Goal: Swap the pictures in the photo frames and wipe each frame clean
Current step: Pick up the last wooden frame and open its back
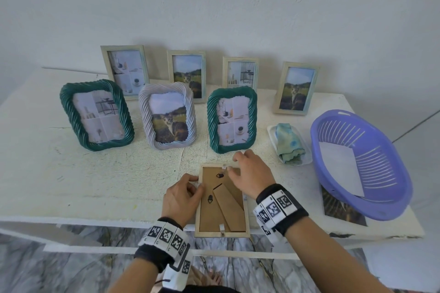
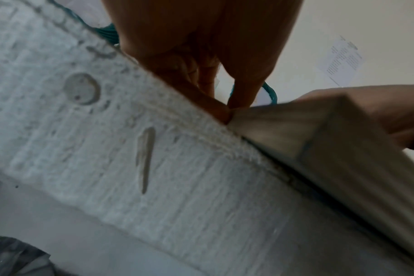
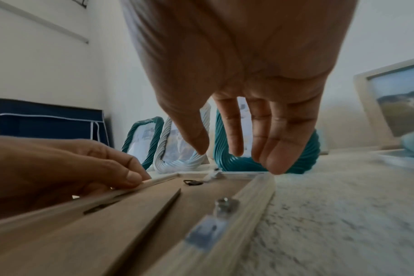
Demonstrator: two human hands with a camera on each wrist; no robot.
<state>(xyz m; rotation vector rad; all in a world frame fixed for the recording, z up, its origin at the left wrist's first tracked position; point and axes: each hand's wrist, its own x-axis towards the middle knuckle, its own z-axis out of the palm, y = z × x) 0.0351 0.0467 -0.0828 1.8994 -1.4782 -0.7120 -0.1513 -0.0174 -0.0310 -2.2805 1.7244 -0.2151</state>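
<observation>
White table (image 1: 71, 173) held seven upright frames across mid-picture, cloth (image 1: 289, 144) and purple basket (image 1: 362, 164) at right. Left hand (image 1: 182, 197) pinched the face-down frame (image 1: 222, 200) edge at lower center; right hand (image 1: 252, 176) hovered above it, fingers relaxed, grasping nothing.

You see soft, even daylight with faint shadows; head view bows at edges; both wrist views are dim, blurred.

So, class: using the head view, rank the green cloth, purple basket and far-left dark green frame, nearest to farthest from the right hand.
From the right hand:
1. Green cloth, just to its right.
2. Purple basket, farther right, at the table's edge.
3. Far-left dark green frame, across the table.
</observation>
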